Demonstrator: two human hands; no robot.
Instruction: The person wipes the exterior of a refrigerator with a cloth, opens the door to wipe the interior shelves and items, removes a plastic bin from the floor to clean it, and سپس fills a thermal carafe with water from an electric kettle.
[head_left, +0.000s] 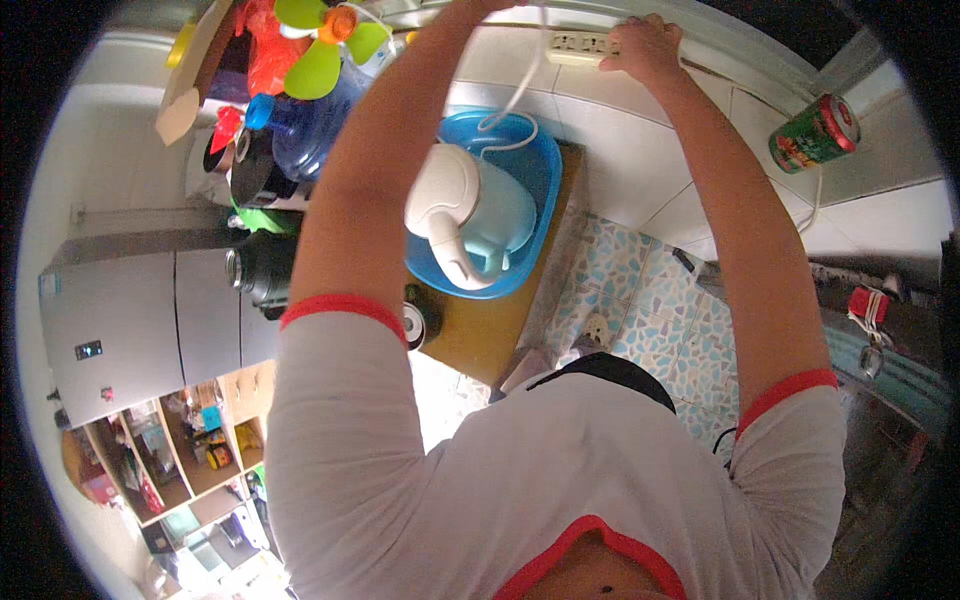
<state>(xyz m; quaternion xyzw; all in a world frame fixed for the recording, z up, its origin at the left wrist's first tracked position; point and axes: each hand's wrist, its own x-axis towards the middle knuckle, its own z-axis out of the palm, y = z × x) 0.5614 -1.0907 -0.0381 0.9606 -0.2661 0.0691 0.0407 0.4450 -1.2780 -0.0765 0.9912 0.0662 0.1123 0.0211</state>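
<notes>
At the top edge only a sliver of my left hand (504, 4) shows; its fingers are cut off, beside a white power cord (534, 64). My right hand (646, 49) grips the right end of a cream power strip (576, 48) against the white tiled wall. Between my arms, a pale blue electric kettle (504, 206) with a white lid and handle sits in a blue plastic basin (551, 180). The cord loops down into the basin beside the kettle.
The basin rests on a brown tabletop (469, 337). A large blue water bottle (311, 142), green fan (319, 67) and dark thermos (270, 266) are left. A green-red can (806, 139) stands right; a refrigerator (120, 315) and shelves (187, 480) are lower left.
</notes>
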